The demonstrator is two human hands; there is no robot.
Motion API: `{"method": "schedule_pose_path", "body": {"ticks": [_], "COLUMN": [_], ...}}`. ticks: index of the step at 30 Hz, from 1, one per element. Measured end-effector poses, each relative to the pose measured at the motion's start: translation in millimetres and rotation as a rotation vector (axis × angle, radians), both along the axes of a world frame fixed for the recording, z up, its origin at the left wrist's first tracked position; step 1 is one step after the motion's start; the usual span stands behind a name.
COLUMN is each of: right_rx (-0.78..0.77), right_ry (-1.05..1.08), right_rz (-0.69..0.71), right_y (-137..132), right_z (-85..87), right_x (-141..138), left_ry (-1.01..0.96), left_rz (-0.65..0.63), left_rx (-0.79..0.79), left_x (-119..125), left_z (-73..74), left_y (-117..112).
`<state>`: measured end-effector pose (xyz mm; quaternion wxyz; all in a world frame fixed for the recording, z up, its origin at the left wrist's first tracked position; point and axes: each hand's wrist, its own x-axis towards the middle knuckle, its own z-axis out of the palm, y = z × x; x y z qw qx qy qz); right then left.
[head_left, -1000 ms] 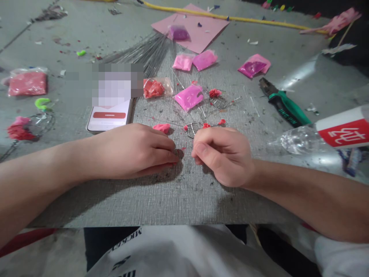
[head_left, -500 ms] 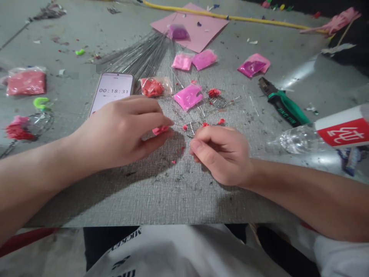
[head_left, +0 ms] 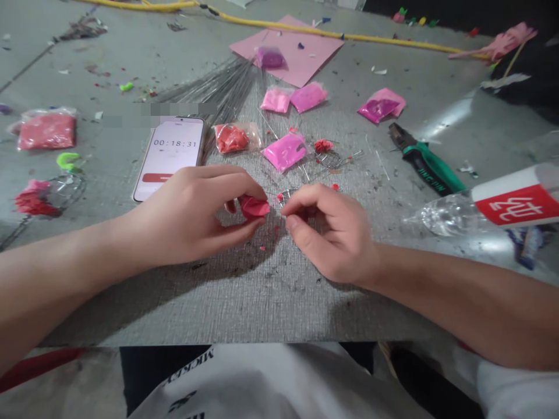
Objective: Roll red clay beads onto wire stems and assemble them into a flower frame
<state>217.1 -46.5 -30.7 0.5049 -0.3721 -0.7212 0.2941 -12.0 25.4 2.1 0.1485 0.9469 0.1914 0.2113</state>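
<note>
My left hand [head_left: 201, 203] holds a lump of pinkish-red modelling clay [head_left: 255, 208] between thumb and fingers. Close by on the right, my right hand [head_left: 329, 230] is closed in a pinch; whatever is between its fingertips is too small to make out. Just behind those fingertips lies a bent wire frame [head_left: 287, 194] with bits of red clay on it, partly hidden by the hand. Farther back rests another wire piece [head_left: 331, 158] with a ruffled red clay top [head_left: 324, 145]. Small red crumbs are scattered below the hands.
A phone [head_left: 172, 151] showing a timer lies beyond my left hand. Clay packets, one bright pink [head_left: 285, 152] and one red [head_left: 232, 138], lie behind. Pliers [head_left: 430, 163] and a bottle [head_left: 502, 201] are at right. A wire bundle [head_left: 218, 87] and a clay-and-wire flower [head_left: 32, 198] are at left.
My left hand has turned, so more of the clay lump shows between its fingers. My right fingertips have shifted slightly left and cover more of the wire frame. The whole view has tilted slightly.
</note>
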Motion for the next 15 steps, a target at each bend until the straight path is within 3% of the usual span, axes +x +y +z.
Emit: {"method": "schedule_pose_path", "body": {"ticks": [6,15], "right_rx": [0.039,0.141], "right_ry": [-0.101,-0.194], "right_rz": [-0.010,-0.052], "right_y": [0.1,-0.7], "right_z": [0.7,-0.9], "right_x": [-2.5,-2.4], "left_ry": [-0.117,-0.063], "left_rz": [-0.032,0.047], "left_rx": [0.146,0.161], "left_x": [3.1,1.3], "left_z": [-0.8,-4.7], "left_y": [-10.0,-14.6]}}
